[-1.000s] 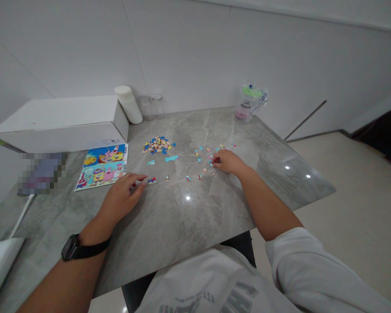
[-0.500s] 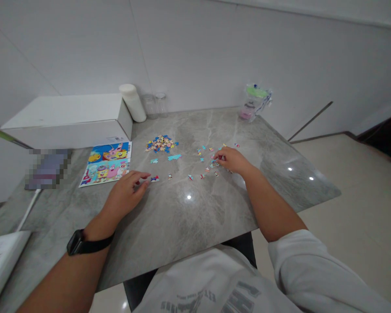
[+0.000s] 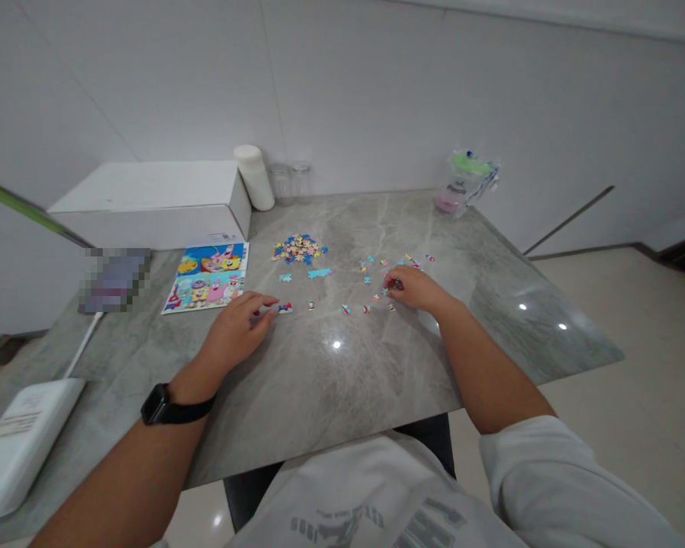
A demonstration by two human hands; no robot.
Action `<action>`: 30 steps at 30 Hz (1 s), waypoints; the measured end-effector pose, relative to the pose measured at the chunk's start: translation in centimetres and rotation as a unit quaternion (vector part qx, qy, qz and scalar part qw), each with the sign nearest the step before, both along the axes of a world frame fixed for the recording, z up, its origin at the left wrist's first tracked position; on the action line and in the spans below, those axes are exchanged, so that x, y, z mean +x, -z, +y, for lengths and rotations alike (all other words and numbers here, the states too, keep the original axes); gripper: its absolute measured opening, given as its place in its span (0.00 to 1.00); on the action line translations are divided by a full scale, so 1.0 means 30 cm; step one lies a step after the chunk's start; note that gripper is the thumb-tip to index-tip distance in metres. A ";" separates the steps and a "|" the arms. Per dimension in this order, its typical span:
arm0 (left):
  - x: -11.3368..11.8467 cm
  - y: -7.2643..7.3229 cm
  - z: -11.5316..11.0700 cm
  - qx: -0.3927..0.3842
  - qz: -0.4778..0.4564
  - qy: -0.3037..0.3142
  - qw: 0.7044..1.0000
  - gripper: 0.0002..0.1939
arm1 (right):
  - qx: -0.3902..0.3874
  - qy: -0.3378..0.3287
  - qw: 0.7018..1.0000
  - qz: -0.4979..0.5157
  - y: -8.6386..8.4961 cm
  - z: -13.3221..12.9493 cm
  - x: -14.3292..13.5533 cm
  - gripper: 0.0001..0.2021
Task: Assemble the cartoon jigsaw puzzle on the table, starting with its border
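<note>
Two hands, one puzzle-piece pile, one picture sheet, one box, two glasses

Heaped jigsaw pieces: blue, yellow, beige.
Flat jigsaw strip: turquoise.
Rectangular picture sheet: multicoloured cartoons.
Glossy stone-look tabletop: grey, pale-veined.

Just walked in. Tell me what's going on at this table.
A person is handling jigsaw pieces with both bare hands. The right hand is down among the scattered pieces; whether it grips one is hard to tell. The left hand is open beside a small red-and-blue section. Farther back lie a light-blue strip and a heaped pile of pieces. A colorful cartoon sheet lies flat in front of the white box.
</note>
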State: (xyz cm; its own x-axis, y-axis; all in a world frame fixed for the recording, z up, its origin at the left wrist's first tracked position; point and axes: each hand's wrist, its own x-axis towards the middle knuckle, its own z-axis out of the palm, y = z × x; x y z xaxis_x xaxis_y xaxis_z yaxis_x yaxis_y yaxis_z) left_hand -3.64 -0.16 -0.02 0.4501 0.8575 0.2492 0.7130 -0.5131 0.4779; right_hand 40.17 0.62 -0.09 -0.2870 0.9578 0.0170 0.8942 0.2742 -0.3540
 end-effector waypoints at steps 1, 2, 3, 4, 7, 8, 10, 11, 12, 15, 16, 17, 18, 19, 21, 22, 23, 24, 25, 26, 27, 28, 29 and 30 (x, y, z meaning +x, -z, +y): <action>0.001 0.000 0.000 0.001 -0.002 0.002 1.000 0.18 | 0.000 0.007 1.000 0.005 -0.001 0.000 0.000 0.05; 0.001 0.001 0.000 0.002 -0.003 0.005 1.000 0.18 | -0.001 0.013 1.000 0.010 -0.003 0.001 0.000 0.05; 0.002 0.001 0.000 0.004 -0.004 0.008 1.000 0.18 | -0.004 0.020 1.000 0.017 -0.004 0.000 0.000 0.04; 0.002 0.002 0.000 0.005 -0.004 0.010 1.000 0.18 | -0.008 0.027 0.999 0.025 -0.006 -0.001 0.001 0.04; 0.002 0.004 0.000 0.010 -0.003 0.014 1.000 0.18 | -0.024 0.049 0.996 0.067 -0.013 -0.005 0.003 0.04; 0.002 0.005 0.001 0.012 -0.003 0.016 1.000 0.18 | -0.028 0.055 0.994 0.085 -0.016 -0.005 0.001 0.04; 0.002 0.006 0.002 0.017 -0.004 0.020 1.000 0.17 | -0.035 0.061 0.990 0.125 -0.020 -0.002 -0.010 0.04; 0.002 0.007 0.003 0.018 -0.005 0.022 1.000 0.17 | -0.040 0.061 0.987 0.145 -0.023 0.002 -0.020 0.05; 0.002 0.008 0.003 0.017 -0.004 0.023 1.000 0.17 | -0.045 0.061 0.983 0.165 -0.028 0.008 -0.034 0.06; 0.001 0.009 0.005 0.004 -0.003 0.015 1.000 0.17 | -0.056 0.044 0.976 0.208 -0.059 0.036 -0.100 0.08; 0.001 0.009 0.005 0.000 -0.003 0.011 1.000 0.17 | -0.057 0.031 0.975 0.213 -0.078 0.046 -0.128 0.08; 0.001 0.009 0.005 -0.003 -0.004 0.008 1.000 0.16 | -0.057 0.014 0.976 0.211 -0.102 0.055 -0.160 0.08; 0.001 0.010 0.005 -0.004 -0.005 0.007 1.000 0.16 | -0.057 -0.006 0.977 0.205 -0.130 0.064 -0.194 0.07; 0.002 0.011 0.005 -0.004 -0.007 0.006 1.000 0.16 | -0.055 -0.027 0.979 0.195 -0.159 0.072 -0.231 0.07; 0.003 0.014 0.005 -0.004 -0.011 0.009 1.000 0.15 | -0.035 -0.062 0.982 0.177 -0.216 0.088 -0.309 0.05; 0.003 0.016 0.005 -0.003 -0.012 0.013 1.000 0.14 | -0.018 -0.074 0.982 0.172 -0.238 0.096 -0.349 0.05; 0.004 0.017 0.005 0.000 -0.012 0.017 1.000 0.14 | 0.001 -0.083 0.983 0.166 -0.252 0.103 -0.390 0.05; 0.005 0.019 0.005 0.004 -0.009 0.023 1.000 0.14 | 0.019 -0.091 0.983 0.160 -0.258 0.110 -0.430 0.05; 0.006 0.019 0.004 0.010 -0.006 0.027 1.000 0.13 | 0.032 -0.097 0.983 0.151 -0.255 0.117 -0.468 0.06; 0.007 0.019 0.002 0.015 -0.002 0.033 0.999 0.13 | 0.037 -0.102 0.984 0.141 -0.244 0.121 -0.503 0.06; 0.008 0.019 0.000 0.019 0.003 0.039 0.999 0.13 | 0.035 -0.106 0.985 0.129 -0.226 0.125 -0.534 0.06; 0.009 0.017 -0.003 0.023 0.008 0.044 0.999 0.13 | 0.025 -0.109 0.987 0.117 -0.202 0.127 -0.561 0.06; 0.010 0.015 -0.006 0.027 0.014 0.050 0.998 0.13 | 0.011 -0.111 0.988 0.105 -0.176 0.127 -0.583 0.06; 0.011 0.013 -0.009 0.030 0.020 0.054 0.998 0.13 | -0.005 -0.113 0.989 0.095 -0.150 0.127 -0.599 0.06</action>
State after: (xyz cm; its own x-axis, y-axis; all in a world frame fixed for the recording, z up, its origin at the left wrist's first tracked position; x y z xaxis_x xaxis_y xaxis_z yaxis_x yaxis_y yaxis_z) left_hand -3.30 -0.43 -0.40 0.5493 0.7877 0.2790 0.6701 -0.6147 0.4161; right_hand 22.19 4.42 4.40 -0.4856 0.8703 0.0829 0.7274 0.4548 -0.5139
